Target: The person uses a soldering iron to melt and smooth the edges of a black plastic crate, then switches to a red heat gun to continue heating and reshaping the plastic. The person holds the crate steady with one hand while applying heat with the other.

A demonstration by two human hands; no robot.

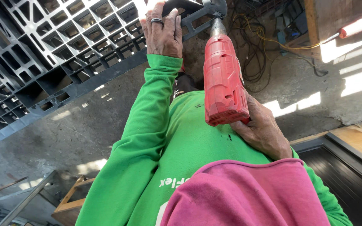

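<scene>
My left hand (162, 30), with a ring on one finger, is pressed flat on the edge of a black plastic grid pallet (63, 50) at the top of the view. My right hand (264, 129) grips a red power drill (223, 79). The drill's metal nose (217, 27) points up at the pallet's corner, just right of my left hand. Green sleeves cover both arms, and a pink cloth (244, 196) hangs across my chest at the bottom.
Grey concrete floor (84, 125) lies below. Tangled black and yellow cables (265, 42) lie at the top right. A dark framed panel with a wooden board (357, 142) is at the right. A wooden frame and metal bars (68, 201) are at the bottom left.
</scene>
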